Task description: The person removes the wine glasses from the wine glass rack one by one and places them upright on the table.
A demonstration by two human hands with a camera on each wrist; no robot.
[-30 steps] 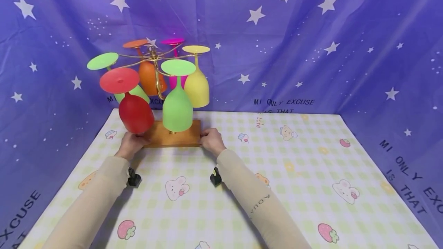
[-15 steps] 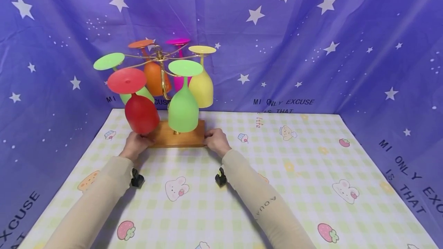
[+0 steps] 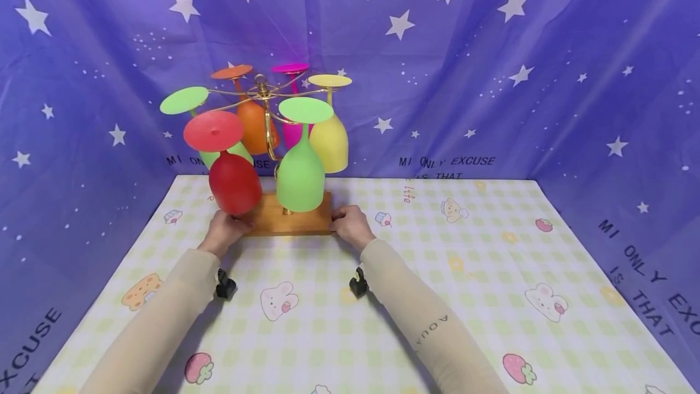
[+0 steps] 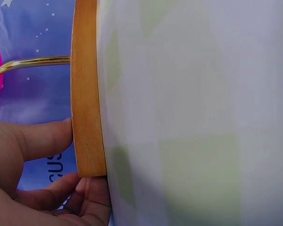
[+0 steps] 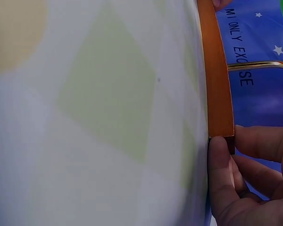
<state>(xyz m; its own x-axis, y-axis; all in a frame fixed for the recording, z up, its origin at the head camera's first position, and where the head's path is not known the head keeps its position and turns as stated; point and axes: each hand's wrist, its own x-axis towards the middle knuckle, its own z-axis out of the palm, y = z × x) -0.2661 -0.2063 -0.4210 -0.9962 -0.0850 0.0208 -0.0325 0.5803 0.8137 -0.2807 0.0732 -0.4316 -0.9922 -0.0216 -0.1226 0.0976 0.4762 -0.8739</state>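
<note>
A wine glass rack has a wooden base (image 3: 301, 224) on the table and a gold metal stem (image 3: 270, 126) with arms on top. Several coloured goblets hang upside down from it: red (image 3: 235, 184) and light green (image 3: 302, 181) in front, yellow (image 3: 330, 151) at right, orange (image 3: 258, 129) and magenta (image 3: 292, 131) behind, another green one (image 3: 185, 100) at left. My left hand (image 3: 225, 231) grips the base's left end, partly under the red goblet. At the opposite end, my right hand (image 3: 352, 225) grips the base. Both wrist views show curled fingers against the wooden ends.
A checked cloth with printed cartoon figures covers the table (image 3: 448, 297). A purple star-patterned curtain (image 3: 437, 78) hangs behind the table and on both sides. Small black mounts (image 3: 358, 283) sit at both wrists.
Both hands have shifted the glass rack to the right along the table, keeping hold of its base. The goblets have moved with it.
</note>
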